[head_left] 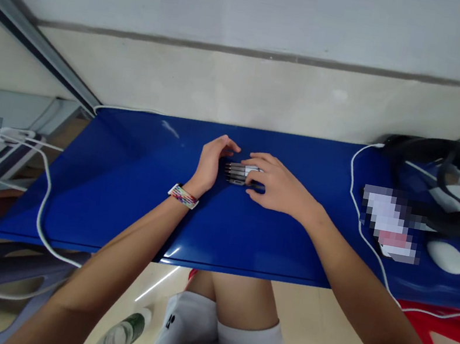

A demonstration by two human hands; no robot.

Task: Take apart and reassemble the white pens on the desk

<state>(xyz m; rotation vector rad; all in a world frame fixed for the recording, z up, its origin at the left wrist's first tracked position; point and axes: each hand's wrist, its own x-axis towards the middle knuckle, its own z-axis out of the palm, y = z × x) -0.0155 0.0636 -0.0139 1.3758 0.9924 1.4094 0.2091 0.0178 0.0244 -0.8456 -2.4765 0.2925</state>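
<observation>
A small bundle of several pens (238,173) lies on the blue tabletop (131,178) near its middle. My right hand (277,186) covers the right part of the bundle, fingers curled over the pens. My left hand (212,160) stands on its edge just left of the pen tips, fingers curved towards them, and a coloured band sits on that wrist. The right ends of the pens are hidden under my right hand.
A white cable (42,204) runs along the table's left edge and another (359,218) loops at the right. At far right sit a black strap device (442,180) and a white mouse (446,256). A plastic bottle (121,335) lies on the floor below.
</observation>
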